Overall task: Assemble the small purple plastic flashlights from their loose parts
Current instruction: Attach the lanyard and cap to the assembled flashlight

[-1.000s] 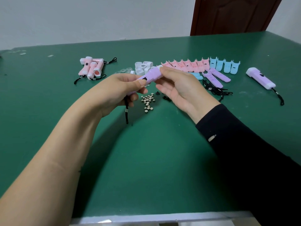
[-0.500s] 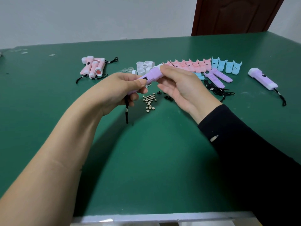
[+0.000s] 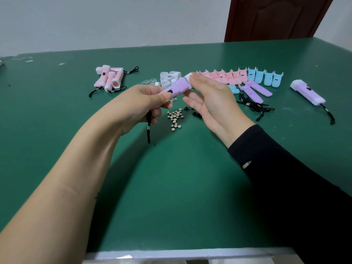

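- Purple flashlight (image 3: 178, 87): my left hand (image 3: 141, 105) grips its tail end.
- My right hand (image 3: 211, 98) pinches its white head (image 3: 187, 77).
- Button cells (image 3: 175, 118) lie on the surface (image 3: 171, 178) beneath it.

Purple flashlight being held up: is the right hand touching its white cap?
Touching. The head view shows the right hand pinching the white cap on the purple flashlight front end.

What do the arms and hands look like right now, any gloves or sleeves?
No gloves, rings or watch show on the left hand or the right hand. The left forearm is uncovered, no sleeve in view. The right arm wears a long black sleeve ending at the wrist, with a small white mark near its cuff.
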A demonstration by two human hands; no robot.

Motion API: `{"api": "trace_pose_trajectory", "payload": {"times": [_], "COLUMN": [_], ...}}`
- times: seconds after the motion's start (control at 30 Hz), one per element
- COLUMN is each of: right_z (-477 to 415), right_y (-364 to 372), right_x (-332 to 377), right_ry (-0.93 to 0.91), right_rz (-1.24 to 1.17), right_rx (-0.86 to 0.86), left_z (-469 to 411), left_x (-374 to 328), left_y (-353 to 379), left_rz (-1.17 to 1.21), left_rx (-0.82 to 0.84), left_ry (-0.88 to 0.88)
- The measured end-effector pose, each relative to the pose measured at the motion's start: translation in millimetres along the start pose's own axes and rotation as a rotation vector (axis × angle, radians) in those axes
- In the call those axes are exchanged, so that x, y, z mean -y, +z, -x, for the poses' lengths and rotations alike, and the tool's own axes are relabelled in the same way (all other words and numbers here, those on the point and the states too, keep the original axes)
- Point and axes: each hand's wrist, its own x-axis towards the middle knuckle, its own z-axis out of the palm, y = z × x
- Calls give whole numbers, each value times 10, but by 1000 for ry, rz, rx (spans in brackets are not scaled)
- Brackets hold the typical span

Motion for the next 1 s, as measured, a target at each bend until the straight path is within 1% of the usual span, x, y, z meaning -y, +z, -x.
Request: {"api": "trace_pose_trajectory", "payload": {"times": [0.27, 0.5, 0.7, 0.87, 1.0], "right_z": [-14, -16, -14, -28, -34], "right_y": [-18, -18, -19, -19, -32], "right_x": [3, 13, 9, -8, 12], "right_ry": [29, 6, -34, -70, -93], "right_rz": [3, -16, 40, 79, 75], "right_rx": [31, 46, 50, 39, 92], "left_z": [0, 9, -13, -44, -51], "left_x": [13, 7, 18, 76, 111], "left_y": [-6, -13, -13, -12, -21], "left_rz": [4, 28, 27, -97, -169], "left_rx": [27, 34, 10, -7, -11], "left_ry": [15, 24, 51, 148, 252]}}
